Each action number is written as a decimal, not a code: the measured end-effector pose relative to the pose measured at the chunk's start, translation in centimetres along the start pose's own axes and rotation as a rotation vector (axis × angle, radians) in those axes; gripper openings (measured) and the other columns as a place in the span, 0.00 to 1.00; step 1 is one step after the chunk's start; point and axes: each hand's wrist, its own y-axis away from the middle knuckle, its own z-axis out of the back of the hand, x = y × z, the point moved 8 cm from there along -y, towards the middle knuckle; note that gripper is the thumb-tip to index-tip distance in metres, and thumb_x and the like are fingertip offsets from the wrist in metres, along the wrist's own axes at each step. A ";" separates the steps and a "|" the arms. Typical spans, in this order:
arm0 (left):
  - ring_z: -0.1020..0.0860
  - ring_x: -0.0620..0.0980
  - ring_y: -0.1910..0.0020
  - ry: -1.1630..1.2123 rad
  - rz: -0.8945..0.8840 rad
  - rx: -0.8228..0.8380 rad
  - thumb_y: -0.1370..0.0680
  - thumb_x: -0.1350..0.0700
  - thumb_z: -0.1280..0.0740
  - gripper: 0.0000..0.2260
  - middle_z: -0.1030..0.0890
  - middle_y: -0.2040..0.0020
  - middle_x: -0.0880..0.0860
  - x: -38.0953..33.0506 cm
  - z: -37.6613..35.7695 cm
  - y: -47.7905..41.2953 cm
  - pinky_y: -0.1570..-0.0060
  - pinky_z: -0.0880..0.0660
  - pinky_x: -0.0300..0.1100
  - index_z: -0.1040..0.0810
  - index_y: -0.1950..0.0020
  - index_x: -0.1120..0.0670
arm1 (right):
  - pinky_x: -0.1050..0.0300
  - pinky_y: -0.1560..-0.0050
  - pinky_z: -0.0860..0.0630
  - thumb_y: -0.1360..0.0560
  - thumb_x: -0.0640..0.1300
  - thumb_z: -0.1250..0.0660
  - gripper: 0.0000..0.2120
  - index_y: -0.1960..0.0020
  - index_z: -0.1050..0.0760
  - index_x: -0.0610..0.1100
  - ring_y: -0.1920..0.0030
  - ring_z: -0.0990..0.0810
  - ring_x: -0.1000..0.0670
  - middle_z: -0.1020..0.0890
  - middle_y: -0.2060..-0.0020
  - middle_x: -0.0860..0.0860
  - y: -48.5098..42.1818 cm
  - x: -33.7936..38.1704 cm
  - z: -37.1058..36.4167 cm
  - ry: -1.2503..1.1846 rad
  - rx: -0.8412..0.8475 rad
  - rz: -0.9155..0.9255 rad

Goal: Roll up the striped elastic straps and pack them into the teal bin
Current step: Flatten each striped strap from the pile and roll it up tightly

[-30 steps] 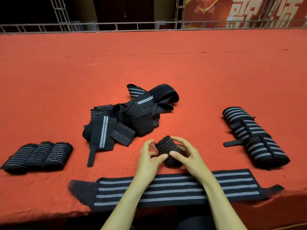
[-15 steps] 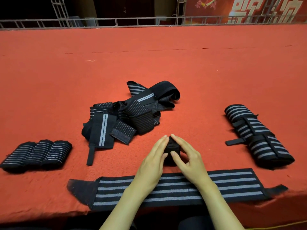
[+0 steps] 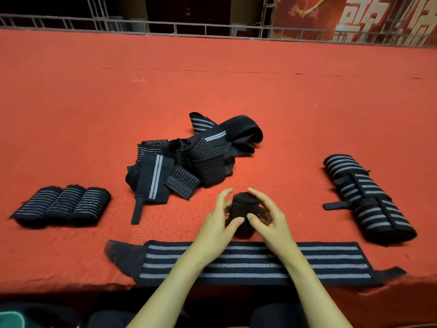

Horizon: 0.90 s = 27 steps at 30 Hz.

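Note:
Both hands hold a small rolled black strap [image 3: 241,207] just above the red felt surface, near the front middle. My left hand [image 3: 218,227] grips its left side and my right hand [image 3: 269,221] grips its right side, thumbs meeting on the front. A long black strap with grey stripes [image 3: 331,261] lies flat across the front edge under my forearms. A heap of unrolled striped straps [image 3: 189,159] sits behind my hands. Three rolled straps [image 3: 63,205] lie side by side at the left. A teal edge [image 3: 11,316] shows at the bottom left corner.
Larger rolled striped straps [image 3: 369,200] lie at the right, one with a loose tab sticking out left. The red felt surface [image 3: 212,86] stretches far back to a metal railing [image 3: 189,27]. The surface's front edge runs just below the flat strap.
The roll has been turned in my hands from lying slanted to standing more upright, and my fingers have closed round it again after covering its top.

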 end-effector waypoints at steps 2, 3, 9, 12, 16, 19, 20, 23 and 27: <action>0.24 0.40 0.40 0.071 0.040 -0.034 0.23 0.57 0.32 0.18 0.23 0.40 0.44 0.4 1.6 0.3 0.38 0.28 0.39 0.31 0.36 0.48 | 0.64 0.45 0.26 0.25 0.29 0.35 0.25 0.34 0.30 0.50 0.42 0.21 0.54 0.23 0.39 0.50 -0.4 0.2 -1.2 -0.105 0.006 -0.044; 0.24 0.40 0.40 0.090 0.047 -0.039 0.24 0.57 0.31 0.16 0.22 0.42 0.45 0.6 2.6 0.5 0.39 0.27 0.39 0.29 0.38 0.50 | 0.63 0.47 0.25 0.25 0.28 0.36 0.25 0.34 0.31 0.50 0.43 0.20 0.53 0.22 0.39 0.49 -0.7 0.3 -2.0 -0.140 0.017 -0.072; 0.21 0.41 0.47 0.074 0.127 -0.149 0.31 0.49 0.31 0.18 0.19 0.46 0.46 1.6 10.6 2.2 0.44 0.27 0.37 0.26 0.42 0.47 | 0.58 0.45 0.24 0.23 0.34 0.34 0.21 0.34 0.32 0.49 0.43 0.20 0.52 0.22 0.40 0.49 -3.5 2.0 -9.9 -0.173 0.215 -0.161; 0.20 0.46 0.51 0.140 0.172 -0.263 0.28 0.56 0.29 0.13 0.18 0.49 0.50 2.5 14.8 3.8 0.49 0.25 0.40 0.26 0.46 0.47 | 0.53 0.36 0.27 0.24 0.37 0.33 0.18 0.35 0.30 0.45 0.42 0.22 0.52 0.21 0.43 0.50 -5.2 3.3 -14.6 -0.041 0.315 -0.109; 0.21 0.49 0.54 0.153 0.288 -0.431 0.32 0.55 0.27 0.16 0.19 0.50 0.55 5.3 19.9 6.4 0.53 0.26 0.40 0.27 0.47 0.51 | 0.58 0.38 0.28 0.25 0.42 0.31 0.18 0.37 0.28 0.45 0.43 0.22 0.52 0.20 0.43 0.50 -6.2 4.2 -20.3 0.135 0.415 -0.047; 0.22 0.48 0.56 0.184 0.354 -0.568 0.34 0.55 0.26 0.17 0.21 0.49 0.57 6.8 23.3 8.3 0.54 0.27 0.40 0.29 0.49 0.52 | 0.57 0.41 0.26 0.25 0.43 0.30 0.22 0.33 0.31 0.46 0.48 0.21 0.51 0.23 0.40 0.49 -6.5 4.7 -24.4 0.172 0.476 -0.023; 0.22 0.49 0.55 0.167 0.370 -0.620 0.31 0.57 0.26 0.16 0.22 0.49 0.57 7.1 24.7 8.8 0.54 0.27 0.41 0.29 0.48 0.53 | 0.56 0.43 0.25 0.25 0.43 0.30 0.23 0.32 0.33 0.46 0.50 0.21 0.51 0.24 0.38 0.48 -6.6 5.0 -25.6 0.166 0.494 -0.018; 0.24 0.52 0.53 0.077 0.401 -0.736 0.31 0.54 0.27 0.18 0.24 0.49 0.56 7.4 29.1 9.6 0.48 0.29 0.46 0.30 0.47 0.55 | 0.60 0.42 0.27 0.26 0.43 0.30 0.28 0.29 0.36 0.45 0.48 0.23 0.51 0.27 0.36 0.47 -7.3 6.1 -29.5 0.186 0.528 0.023; 0.23 0.53 0.53 -0.031 0.453 -0.817 0.27 0.56 0.29 0.13 0.22 0.50 0.57 8.8 35.0 9.6 0.51 0.28 0.49 0.29 0.47 0.55 | 0.51 0.30 0.38 0.26 0.47 0.30 0.35 0.24 0.44 0.45 0.31 0.34 0.45 0.31 0.31 0.43 -9.0 7.2 -34.0 0.312 0.554 0.087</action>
